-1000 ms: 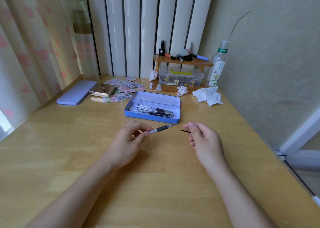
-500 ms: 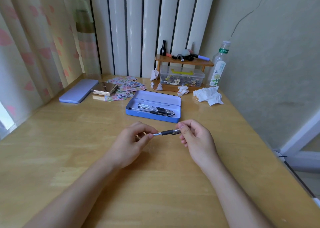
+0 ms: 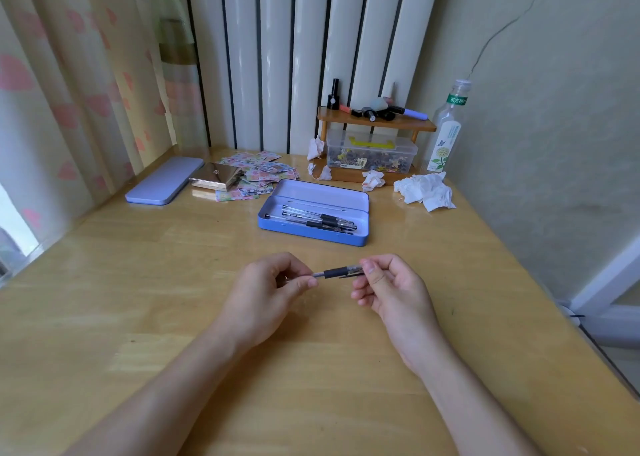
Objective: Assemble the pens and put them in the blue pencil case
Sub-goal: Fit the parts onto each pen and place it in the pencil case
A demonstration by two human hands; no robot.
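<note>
A clear pen with a black grip (image 3: 335, 272) lies level between my two hands above the wooden table (image 3: 173, 317). My left hand (image 3: 270, 293) pinches its barel end. My right hand (image 3: 391, 289) pinches the pen cap (image 3: 355, 270), which sits over the tip end. Behind them the blue pencil case (image 3: 311, 235) lies open, with several assembled pens (image 3: 318, 218) inside.
The case's lilac lid (image 3: 164, 185) lies far left, beside a gold box (image 3: 216, 176) and scattered stickers (image 3: 256, 175). Crumpled tissues (image 3: 426, 190), a small wooden shelf (image 3: 375, 121) over a clear bin (image 3: 372, 154), and a bottle (image 3: 446, 130) line the back right.
My right hand moved left and brought the cap onto the pen's tip; a second ago the cap and pen were apart. The left hand has hardly moved.
</note>
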